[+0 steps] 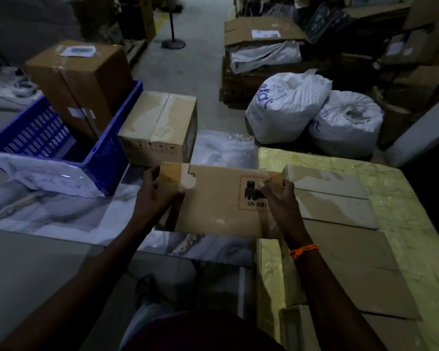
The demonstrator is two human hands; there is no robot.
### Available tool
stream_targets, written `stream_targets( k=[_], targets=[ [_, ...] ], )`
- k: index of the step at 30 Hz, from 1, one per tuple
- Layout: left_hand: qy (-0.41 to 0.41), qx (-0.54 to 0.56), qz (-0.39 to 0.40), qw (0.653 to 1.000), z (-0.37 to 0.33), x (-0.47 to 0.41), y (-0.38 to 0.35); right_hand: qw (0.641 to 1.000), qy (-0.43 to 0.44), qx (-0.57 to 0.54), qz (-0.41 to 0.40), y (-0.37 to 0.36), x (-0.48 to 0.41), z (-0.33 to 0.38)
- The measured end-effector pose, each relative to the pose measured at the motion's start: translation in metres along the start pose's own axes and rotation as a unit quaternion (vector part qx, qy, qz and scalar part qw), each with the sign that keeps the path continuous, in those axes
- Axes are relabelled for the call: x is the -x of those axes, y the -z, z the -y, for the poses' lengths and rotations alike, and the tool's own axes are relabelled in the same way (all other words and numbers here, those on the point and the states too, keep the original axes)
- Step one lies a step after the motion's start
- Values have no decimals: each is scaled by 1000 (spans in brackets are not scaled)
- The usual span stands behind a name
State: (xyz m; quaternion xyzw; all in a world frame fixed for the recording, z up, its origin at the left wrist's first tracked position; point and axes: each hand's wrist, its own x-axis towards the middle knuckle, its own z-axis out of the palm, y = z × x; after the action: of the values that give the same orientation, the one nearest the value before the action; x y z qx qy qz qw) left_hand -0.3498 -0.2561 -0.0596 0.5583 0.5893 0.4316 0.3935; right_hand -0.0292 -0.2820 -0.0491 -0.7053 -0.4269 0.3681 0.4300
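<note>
Up close, my left hand [157,196] gripped the left end of the flat carton [221,211], thumb down on its tape. My right hand [281,201] pinched the tape on the right side. Big marble-patterned table [48,211] lay beneath, and I held the carton where it met the yellow-wrapped stack [403,211]. Back left stood the blue crate [107,158] holding a tall box [81,79], with a taped box [160,125] just beside it. The hazard label [249,205] read UN 3481, and an orange band [304,250] circled my right wrist.
</note>
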Motion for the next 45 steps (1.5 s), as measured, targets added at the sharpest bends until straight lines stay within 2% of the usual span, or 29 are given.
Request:
stream_targets(
  k=[4, 7, 13, 17, 19, 21, 24, 26, 28, 30, 34, 37, 45],
  targets=[
    [22, 55, -38, 997, 14, 19, 3, 997, -9, -59, -57, -5, 11, -10],
    [56, 48, -59, 996, 21, 29, 2, 996, -41, -70, -46, -12, 20, -26],
    [73, -43, -30, 996, 61, 65, 6, 997, -78, 0, -3, -22, 49, -72],
    [67, -70, -43, 994, 75, 85, 3, 996, -82, 24, 3, -24, 62, -87],
    [56, -80, -48, 994, 76, 86, 0, 995, -69, 75, -12, -26, 62, -85],
    [29, -126, -52, 990, 75, 80, -3, 984, 5, 172, -41, -32, 61, -80],
    [-64, -257, -11, 964, 64, 65, -14, 938, 157, 307, -33, -55, 51, -73],
    [-129, -318, 41, 938, 53, 51, -27, 911, 196, 362, 26, -78, 41, -65],
    [-142, -353, 112, 918, 42, 33, -44, 892, 210, 391, 81, -99, 32, -53],
    [-140, -388, 169, 895, 40, 13, -60, 881, 213, 411, 102, -115, 22, -48],
    [-163, -463, 195, 849, 56, -6, -68, 860, 206, 457, 92, -124, 10, -54],
    [-184, -474, 188, 841, 66, -3, -68, 851, 217, 470, 93, -123, 9, -63],
    [-174, -473, 210, 838, 68, -2, -67, 845, 209, 475, 129, -117, 7, -61]
  ],
)
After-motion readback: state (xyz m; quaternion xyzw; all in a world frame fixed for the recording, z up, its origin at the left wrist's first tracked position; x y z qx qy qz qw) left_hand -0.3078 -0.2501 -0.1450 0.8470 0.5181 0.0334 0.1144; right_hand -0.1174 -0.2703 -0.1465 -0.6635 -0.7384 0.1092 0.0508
